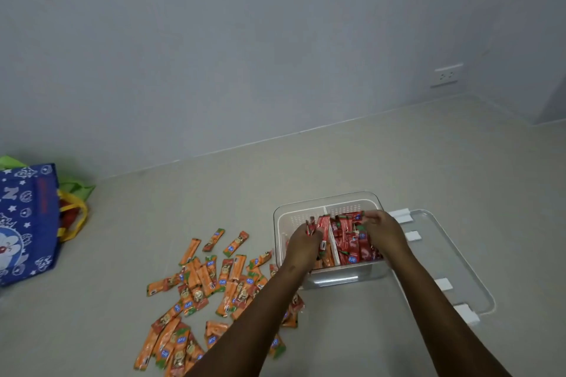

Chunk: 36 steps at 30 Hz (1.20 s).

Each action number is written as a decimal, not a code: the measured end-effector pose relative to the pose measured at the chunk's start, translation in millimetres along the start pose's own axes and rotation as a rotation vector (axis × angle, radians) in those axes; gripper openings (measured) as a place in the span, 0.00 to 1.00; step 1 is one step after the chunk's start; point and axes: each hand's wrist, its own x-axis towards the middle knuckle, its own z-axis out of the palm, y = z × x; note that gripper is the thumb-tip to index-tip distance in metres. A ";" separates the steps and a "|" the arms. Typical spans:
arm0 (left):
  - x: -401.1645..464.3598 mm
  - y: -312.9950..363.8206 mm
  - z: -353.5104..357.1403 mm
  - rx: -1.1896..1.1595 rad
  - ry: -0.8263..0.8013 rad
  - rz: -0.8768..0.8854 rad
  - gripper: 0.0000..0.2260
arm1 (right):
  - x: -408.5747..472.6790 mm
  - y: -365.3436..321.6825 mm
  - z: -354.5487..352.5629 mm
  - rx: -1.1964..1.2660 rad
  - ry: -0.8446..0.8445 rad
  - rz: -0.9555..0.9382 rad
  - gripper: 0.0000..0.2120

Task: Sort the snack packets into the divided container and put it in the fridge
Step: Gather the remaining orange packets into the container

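A clear divided container (329, 202) stands on the floor with a white divider (334, 249) down its middle. Red packets (352, 243) fill its right compartment. My right hand (382, 228) is over that compartment, fingers pinching a red packet at its top. My left hand (301, 243) is over the left compartment, shut on a few red packets (317, 225) held upright. A few orange packets lie low in the left compartment, mostly hidden by my hand. Several orange packets (211, 281) lie scattered on the floor to the left of the container.
The clear lid (453, 257) with white clips lies on the floor right of the container. A blue printed tote bag (27, 220) with yellow handles sits at the far left by the wall. A wall socket (445, 75) is at the back right.
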 end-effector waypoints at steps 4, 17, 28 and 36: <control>40.2 12.8 34.7 0.106 -0.042 -0.072 0.11 | -19.9 2.1 -12.6 0.180 0.072 0.006 0.07; 37.8 19.4 50.3 0.323 -0.109 0.160 0.06 | -50.4 7.6 -21.3 0.302 0.060 -0.034 0.07; -47.1 -95.8 -93.5 0.121 0.102 0.144 0.05 | -113.1 -0.8 69.6 0.218 -0.206 -0.089 0.06; -93.4 -178.6 -181.0 0.084 0.257 -0.066 0.06 | -168.0 12.2 155.6 -0.042 -0.402 -0.047 0.04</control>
